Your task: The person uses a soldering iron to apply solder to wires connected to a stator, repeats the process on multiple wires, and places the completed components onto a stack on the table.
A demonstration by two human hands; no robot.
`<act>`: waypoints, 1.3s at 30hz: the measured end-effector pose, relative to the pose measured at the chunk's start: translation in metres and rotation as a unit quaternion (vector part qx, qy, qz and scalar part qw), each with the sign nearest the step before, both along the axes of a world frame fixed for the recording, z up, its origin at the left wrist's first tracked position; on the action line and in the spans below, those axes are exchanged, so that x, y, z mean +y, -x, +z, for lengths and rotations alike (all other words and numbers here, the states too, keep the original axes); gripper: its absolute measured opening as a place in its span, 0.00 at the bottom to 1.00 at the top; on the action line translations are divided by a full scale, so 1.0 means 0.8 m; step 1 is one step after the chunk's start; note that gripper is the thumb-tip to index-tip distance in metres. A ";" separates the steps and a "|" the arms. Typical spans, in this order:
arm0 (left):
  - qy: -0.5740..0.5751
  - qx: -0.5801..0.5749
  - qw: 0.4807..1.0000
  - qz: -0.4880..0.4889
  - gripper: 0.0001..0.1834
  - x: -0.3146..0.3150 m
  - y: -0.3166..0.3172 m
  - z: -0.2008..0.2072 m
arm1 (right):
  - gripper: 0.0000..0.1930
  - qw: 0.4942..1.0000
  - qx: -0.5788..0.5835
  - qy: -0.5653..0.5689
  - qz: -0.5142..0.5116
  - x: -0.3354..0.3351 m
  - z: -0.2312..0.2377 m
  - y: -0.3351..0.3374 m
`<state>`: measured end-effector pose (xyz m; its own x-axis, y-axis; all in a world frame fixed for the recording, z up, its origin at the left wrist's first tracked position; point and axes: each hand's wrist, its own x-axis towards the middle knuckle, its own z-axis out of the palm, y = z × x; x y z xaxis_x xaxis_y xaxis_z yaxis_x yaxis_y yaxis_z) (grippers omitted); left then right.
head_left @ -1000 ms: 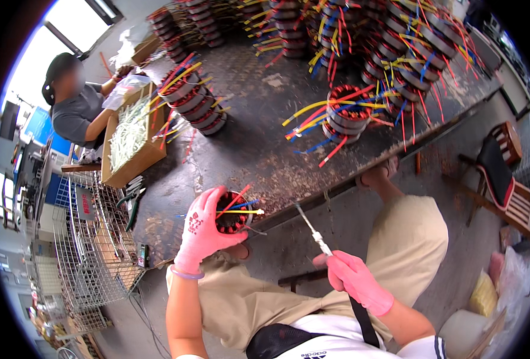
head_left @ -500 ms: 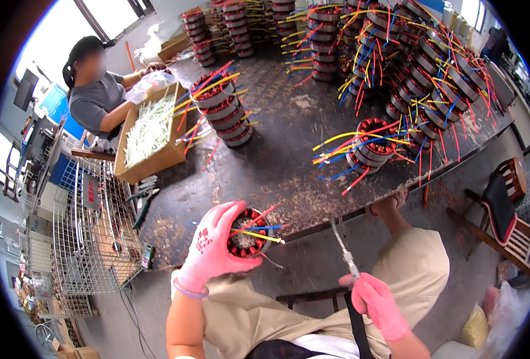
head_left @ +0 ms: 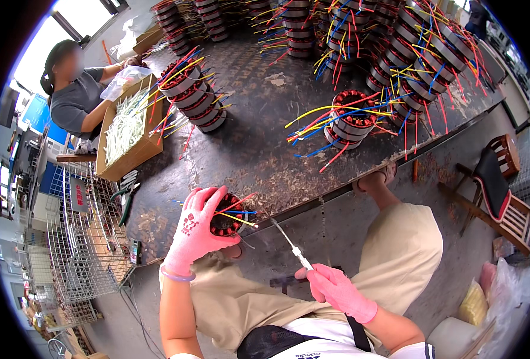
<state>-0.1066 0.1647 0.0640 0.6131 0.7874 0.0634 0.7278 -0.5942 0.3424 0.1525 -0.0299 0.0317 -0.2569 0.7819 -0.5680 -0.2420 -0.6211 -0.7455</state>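
My left hand (head_left: 194, 230), in a pink glove, is wrapped round a motor stator (head_left: 227, 216) at the table's near edge. Its ring of red windings faces me, with red, blue and yellow lead wires (head_left: 241, 214) sticking out to the right. My right hand (head_left: 339, 292), also gloved in pink, is closed round the handle of a slim tool (head_left: 301, 256) with a whitish body and a thin metal shaft. The shaft points up and left, its tip close to the lead wires; whether it touches them I cannot tell. What kind of tool it is does not show clearly.
Several stator stacks (head_left: 196, 99) with trailing wires stand across the dark table (head_left: 247, 143); a shorter stack (head_left: 351, 119) is nearer right. A cardboard box (head_left: 151, 146) of white sleeves sits left, beside a co-worker (head_left: 79, 90). Pliers (head_left: 127, 203), a wire cage (head_left: 82, 239) and a chair (head_left: 495, 191) flank me.
My right hand has moved left and brought the tool toward the stator, tilting its shaft leftward. My left hand still holds the stator. The whole view has shifted slightly.
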 end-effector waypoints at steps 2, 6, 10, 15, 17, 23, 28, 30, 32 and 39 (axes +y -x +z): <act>-0.012 0.011 1.000 -0.002 0.55 0.000 0.004 -0.002 | 0.19 1.000 -0.010 -0.003 0.007 0.000 0.000 0.004; -0.011 0.008 1.000 -0.004 0.55 0.000 0.007 -0.003 | 0.19 1.000 0.005 -0.006 -0.005 -0.002 -0.007 0.007; -0.013 0.003 1.000 -0.008 0.55 0.004 0.007 -0.004 | 0.18 1.000 0.008 -0.011 -0.005 0.001 -0.004 0.006; -0.011 0.002 1.000 -0.010 0.55 0.004 0.007 -0.003 | 0.18 1.000 -0.018 -0.020 0.007 0.006 0.003 0.008; -0.012 0.001 1.000 -0.022 0.55 0.007 0.006 -0.002 | 0.17 1.000 0.003 -0.021 -0.007 0.004 -0.001 0.009; 0.000 -0.006 1.000 -0.023 0.54 0.007 0.012 0.000 | 0.18 0.999 -0.022 -0.014 0.024 0.008 0.001 0.010; 0.010 -0.016 0.999 -0.033 0.54 0.011 0.010 -0.002 | 0.19 1.000 -0.003 -0.018 0.017 0.003 -0.001 0.009; 0.009 -0.020 0.999 -0.035 0.55 0.012 0.012 -0.004 | 0.19 0.999 -0.016 -0.014 0.027 0.008 0.009 0.008; -0.004 -0.013 0.999 -0.033 0.55 0.011 0.014 -0.003 | 0.19 0.999 -0.023 -0.003 0.029 0.010 0.013 0.009; -0.024 0.011 1.000 -0.014 0.52 0.011 0.009 0.001 | 0.18 0.999 -0.033 -0.003 0.023 0.006 0.006 0.008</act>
<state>-0.1137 0.1735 0.0650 0.6364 0.7663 0.0878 0.7175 -0.6299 0.2972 0.1460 -0.0253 0.0368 -0.2541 0.7731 -0.5811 -0.1629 -0.6265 -0.7622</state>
